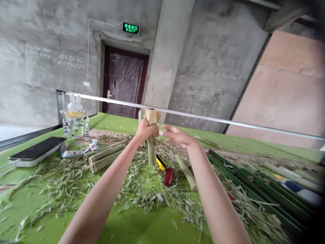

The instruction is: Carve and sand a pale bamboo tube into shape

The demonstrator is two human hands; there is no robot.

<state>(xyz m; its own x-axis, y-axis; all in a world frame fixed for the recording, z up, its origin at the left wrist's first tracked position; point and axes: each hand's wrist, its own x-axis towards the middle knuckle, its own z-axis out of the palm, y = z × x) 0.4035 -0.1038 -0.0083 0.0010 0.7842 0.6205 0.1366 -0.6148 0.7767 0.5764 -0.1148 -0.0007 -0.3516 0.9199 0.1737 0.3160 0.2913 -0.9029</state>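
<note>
My left hand (146,129) is wrapped round an upright bamboo piece (151,152) whose lower end shows beneath it. A tan, sheet-like piece (152,117), perhaps paper or sandpaper, is bunched at the top of that grip. Just to the right, my right hand (177,135) is open with its fingers stretched toward the left one; the fingertips come close to the bamboo, and contact cannot be made out. Below lie a yellow and black cutter (160,162), a dark red handle-like object (168,177) and a loose bamboo piece (186,173). Another bamboo piece (141,117) stands behind my left hand.
Several cut bamboo tubes (106,156) lie at left, near a phone (38,148) on a white block and a rabbit-topped bottle (76,118) with a strap. Shavings (142,189) cover much of the green tabletop (142,227). Long green bamboo stalks (254,186) lie at right.
</note>
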